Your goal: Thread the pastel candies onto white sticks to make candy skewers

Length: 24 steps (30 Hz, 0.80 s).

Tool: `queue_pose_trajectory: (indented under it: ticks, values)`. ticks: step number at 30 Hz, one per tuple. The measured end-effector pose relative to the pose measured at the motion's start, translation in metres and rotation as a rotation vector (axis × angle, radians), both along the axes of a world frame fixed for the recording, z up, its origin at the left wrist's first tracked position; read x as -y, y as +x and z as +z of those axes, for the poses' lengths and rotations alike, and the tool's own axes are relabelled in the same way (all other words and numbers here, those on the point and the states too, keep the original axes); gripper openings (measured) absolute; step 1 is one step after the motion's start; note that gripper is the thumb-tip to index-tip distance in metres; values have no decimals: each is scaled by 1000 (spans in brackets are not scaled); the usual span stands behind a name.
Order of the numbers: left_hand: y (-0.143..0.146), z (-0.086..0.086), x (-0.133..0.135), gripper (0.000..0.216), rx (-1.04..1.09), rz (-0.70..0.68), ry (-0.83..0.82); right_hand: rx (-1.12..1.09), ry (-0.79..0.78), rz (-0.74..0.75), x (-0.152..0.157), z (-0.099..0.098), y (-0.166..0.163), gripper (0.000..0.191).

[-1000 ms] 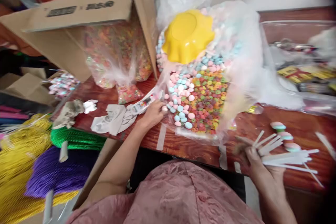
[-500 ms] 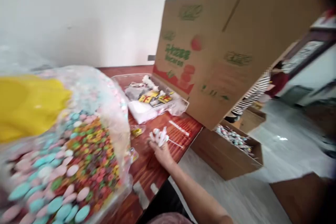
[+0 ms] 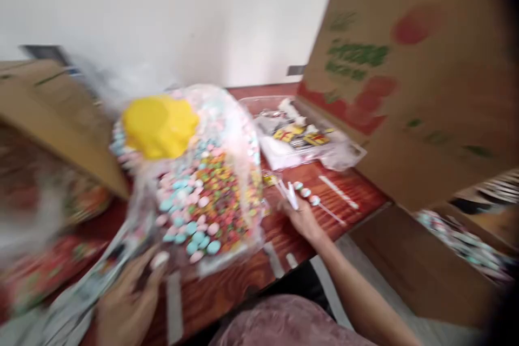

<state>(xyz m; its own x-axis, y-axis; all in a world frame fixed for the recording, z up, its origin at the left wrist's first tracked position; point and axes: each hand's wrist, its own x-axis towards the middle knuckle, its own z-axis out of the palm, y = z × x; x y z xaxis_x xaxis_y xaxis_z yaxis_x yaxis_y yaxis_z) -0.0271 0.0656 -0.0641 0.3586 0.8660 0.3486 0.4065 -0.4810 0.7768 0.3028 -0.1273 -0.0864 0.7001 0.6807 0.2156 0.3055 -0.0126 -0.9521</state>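
Note:
The picture is smeared by motion. My right hand [image 3: 302, 217] rests on the red-brown wooden table [image 3: 227, 292], closed round a bunch of white sticks [image 3: 288, 192]. Just to its right lie finished candy sticks [image 3: 314, 201] with pastel pieces on them. My left hand [image 3: 127, 303] is at the lower left, with a pale round candy [image 3: 159, 260] at its fingertips, beside a crumpled printed wrapper [image 3: 81, 294]. Between the hands sits a clear plastic bag of pastel and coloured ring candies [image 3: 206, 200], with a yellow bowl [image 3: 160, 125] upside down on it.
A large cardboard box flap [image 3: 413, 86] stands at the right over a lower open box [image 3: 446, 248] holding wrapped sweets. A clear tray of packets [image 3: 304, 140] lies at the back. Another cardboard box [image 3: 52, 113] with a candy bag is at the left.
The view swung far right, then back toward the middle. My right hand stayed on the table with the white sticks. My left hand came back into view by the bag.

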Motion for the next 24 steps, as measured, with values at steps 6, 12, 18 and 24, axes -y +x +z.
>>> queue_pose_trajectory:
  ticks: [6, 12, 18, 24]
  values:
    - [36, 34, 40, 46, 579, 35, -675, 147, -158, 261, -10, 27, -31, 36]
    - [79, 56, 44, 39, 875, -141, -845, 142, -233, 610, -28, 35, -79, 44]
    - [91, 55, 49, 37, 971, -189, -954, -37, -263, 600, -25, 24, -74, 22]
    - [82, 43, 49, 37, 1018, -152, -1014, -492, -158, 523, -24, 18, -81, 30]
